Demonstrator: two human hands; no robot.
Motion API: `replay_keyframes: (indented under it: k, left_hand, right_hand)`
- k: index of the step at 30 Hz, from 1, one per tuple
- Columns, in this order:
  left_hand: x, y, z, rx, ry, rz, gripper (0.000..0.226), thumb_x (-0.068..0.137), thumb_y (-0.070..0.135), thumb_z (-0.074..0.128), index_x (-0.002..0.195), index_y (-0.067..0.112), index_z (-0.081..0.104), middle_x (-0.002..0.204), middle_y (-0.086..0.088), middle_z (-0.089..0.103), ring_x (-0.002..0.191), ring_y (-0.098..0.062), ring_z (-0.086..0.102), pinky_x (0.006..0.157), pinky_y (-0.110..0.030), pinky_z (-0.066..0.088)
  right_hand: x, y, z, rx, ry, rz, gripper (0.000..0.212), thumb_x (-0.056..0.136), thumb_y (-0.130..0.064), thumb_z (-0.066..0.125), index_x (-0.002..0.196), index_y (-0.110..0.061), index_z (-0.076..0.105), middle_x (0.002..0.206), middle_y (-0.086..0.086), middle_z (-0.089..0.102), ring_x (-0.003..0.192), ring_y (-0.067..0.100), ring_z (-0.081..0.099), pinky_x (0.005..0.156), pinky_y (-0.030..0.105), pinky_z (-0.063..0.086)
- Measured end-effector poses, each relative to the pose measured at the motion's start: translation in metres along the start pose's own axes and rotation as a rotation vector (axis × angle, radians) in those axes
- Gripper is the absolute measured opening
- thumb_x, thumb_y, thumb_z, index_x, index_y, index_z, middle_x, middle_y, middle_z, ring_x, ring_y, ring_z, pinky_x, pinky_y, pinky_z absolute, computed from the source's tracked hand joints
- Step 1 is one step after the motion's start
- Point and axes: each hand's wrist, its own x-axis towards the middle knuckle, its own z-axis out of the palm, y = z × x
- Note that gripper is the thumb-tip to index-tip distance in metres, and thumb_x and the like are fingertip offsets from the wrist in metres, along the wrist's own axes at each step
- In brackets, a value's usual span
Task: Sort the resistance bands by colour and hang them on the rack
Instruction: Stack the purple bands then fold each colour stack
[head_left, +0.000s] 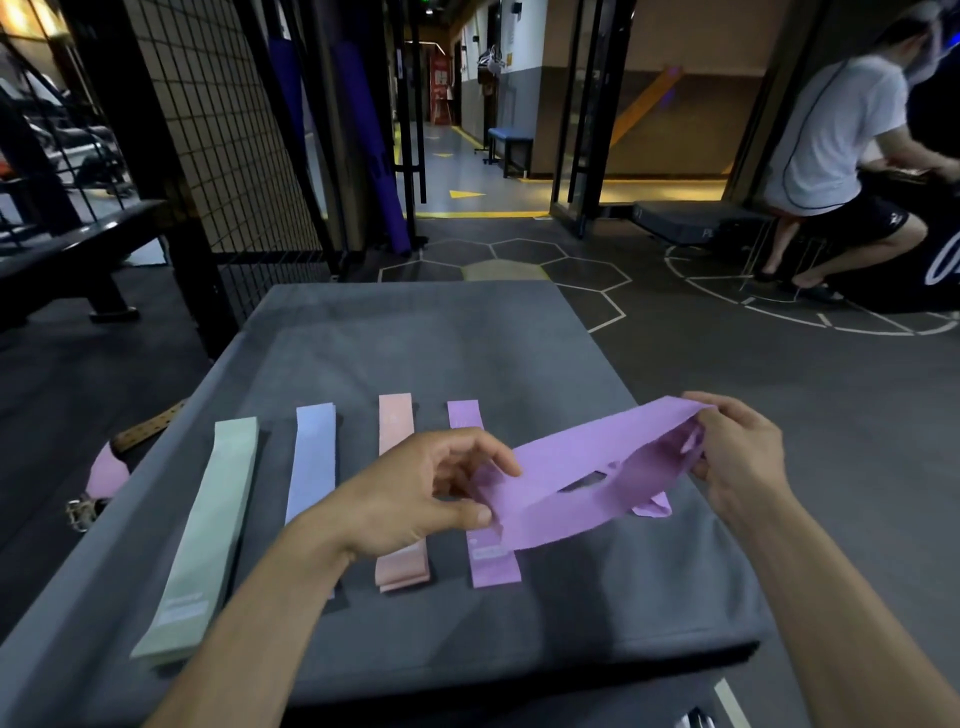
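A purple band (582, 478) is held stretched above the table (395, 332), pinched at one end by the left hand (426, 493), at the other by the right hand (743, 457). Beyond and under the left hand, four bands are laid out by colour: green (202, 540), blue (311, 462), pink (396, 421), purple (464, 414). Sorting is judged nearly done; hanging is not started. No rack is identified. A seated person (831, 156) is well beyond the right hand, not obstructing.

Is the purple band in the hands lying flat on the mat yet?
No: the left hand and right hand hold the purple band stretched in the air above the grey mat.
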Motion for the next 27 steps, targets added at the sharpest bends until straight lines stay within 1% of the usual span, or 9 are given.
replay_keyframes:
  k: [3,7,12,14,17,21,23,25,27]
  left_hand:
    - [0.002,0.001,0.001,0.017,0.027,0.049,0.023,0.088,-0.005,0.071,0.099,0.014,0.073,0.097,0.003,0.074,0.093,-0.011,0.068,0.087,-0.023,0.051]
    - [0.008,0.008,0.003,0.074,0.151,0.138,0.011,0.092,0.009,0.072,0.095,0.019,0.077,0.094,0.007,0.075,0.092,-0.011,0.068,0.086,-0.022,0.052]
    - [0.016,0.008,0.004,0.157,0.264,0.205,0.01,0.089,0.03,0.074,0.094,0.037,0.078,0.111,0.016,0.056,0.1,-0.007,0.06,0.089,-0.026,0.051]
    - [0.021,0.008,0.007,0.188,0.294,0.211,0.008,0.09,0.033,0.074,0.095,0.037,0.078,0.114,0.019,0.057,0.104,-0.005,0.06,0.093,-0.03,0.051]
    - [0.029,0.012,0.014,0.086,0.325,0.227,0.01,0.091,0.022,0.075,0.098,0.027,0.079,0.101,0.009,0.074,0.106,-0.015,0.068,0.096,-0.045,0.053]
    - [0.033,0.018,0.017,-0.013,0.362,0.256,0.011,0.091,0.018,0.075,0.1,0.022,0.079,0.097,0.005,0.078,0.094,-0.032,0.071,0.088,-0.054,0.056]
    - [0.035,0.02,0.015,-0.098,0.382,0.256,0.012,0.091,0.015,0.074,0.101,0.017,0.079,0.092,-0.003,0.078,0.084,-0.035,0.07,0.075,-0.048,0.061]
    - [0.038,0.022,0.012,-0.168,0.401,0.238,0.012,0.093,0.012,0.071,0.103,0.011,0.078,0.089,-0.013,0.075,0.072,-0.026,0.068,0.062,-0.036,0.059]
    - [0.041,0.021,0.006,-0.206,0.438,0.224,0.012,0.093,0.011,0.07,0.102,0.01,0.078,0.09,-0.015,0.075,0.072,-0.019,0.069,0.061,-0.029,0.057]
  right_hand:
    - [0.001,0.003,-0.002,-0.117,-0.018,0.011,0.029,0.091,0.004,0.046,0.1,-0.007,0.072,0.079,0.013,0.068,0.066,0.023,0.062,0.057,0.03,0.053]
    - [0.002,0.006,-0.003,-0.37,-0.132,0.039,0.03,0.089,0.007,0.044,0.09,-0.005,0.072,0.092,0.025,0.07,0.075,0.034,0.065,0.073,0.05,0.061]
    - [-0.016,0.0,0.002,-0.996,-0.472,0.02,0.035,0.091,-0.001,0.046,0.093,-0.019,0.075,0.074,0.006,0.065,0.063,0.018,0.054,0.054,0.02,0.043]
    - [-0.028,-0.004,0.011,-0.931,-0.564,-0.097,0.035,0.093,-0.002,0.045,0.094,-0.021,0.075,0.082,0.006,0.072,0.063,0.016,0.058,0.053,0.02,0.044]
    - [-0.056,-0.016,0.035,-0.532,-0.739,-0.221,0.041,0.092,-0.005,0.04,0.108,-0.021,0.073,0.114,-0.003,0.074,0.103,0.012,0.068,0.08,0.017,0.049]
    - [-0.081,-0.022,0.055,-0.184,-0.989,-0.123,0.046,0.097,-0.033,0.036,0.125,-0.015,0.067,0.124,0.005,0.071,0.121,0.022,0.064,0.108,0.044,0.043]
    - [-0.088,-0.024,0.059,-0.099,-1.074,-0.082,0.053,0.106,-0.044,0.031,0.13,-0.01,0.064,0.128,0.012,0.068,0.123,0.029,0.062,0.11,0.048,0.043]
    - [-0.092,-0.023,0.061,-0.073,-1.104,-0.109,0.051,0.105,-0.041,0.036,0.13,-0.005,0.063,0.125,0.018,0.068,0.115,0.033,0.065,0.098,0.046,0.052]
    - [-0.091,-0.021,0.061,-0.084,-1.096,-0.093,0.043,0.101,-0.032,0.048,0.122,0.002,0.065,0.114,0.025,0.069,0.098,0.031,0.068,0.085,0.041,0.055]
